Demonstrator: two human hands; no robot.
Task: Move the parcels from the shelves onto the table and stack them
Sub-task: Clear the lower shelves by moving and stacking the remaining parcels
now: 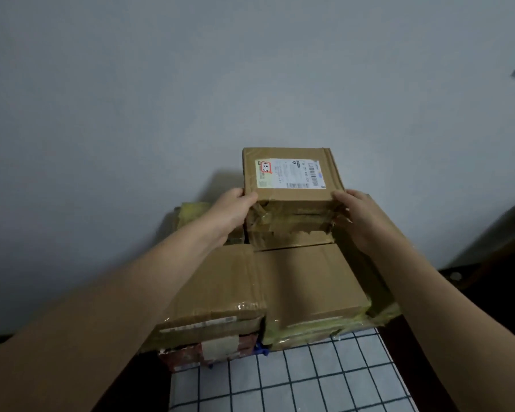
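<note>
Both hands are on the top parcel, left hand curled round its near-left corner and right hand clasping the near-right side. It's a taped cardboard box with a white shipping label on top. It sits at the far end of the parcel stack, on the table with the checked cloth, right by the wall.

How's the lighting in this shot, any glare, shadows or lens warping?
Head view: dim, flat, greyish light; the labelled brown cardboard parcel, gripped by left hand and right hand, casts a soft shadow leftward on the wall; clear tape on the lower cardboard boxes glints; the wide lens splays the grid-patterned tablecloth; fine label print is unreadably soft.
</note>
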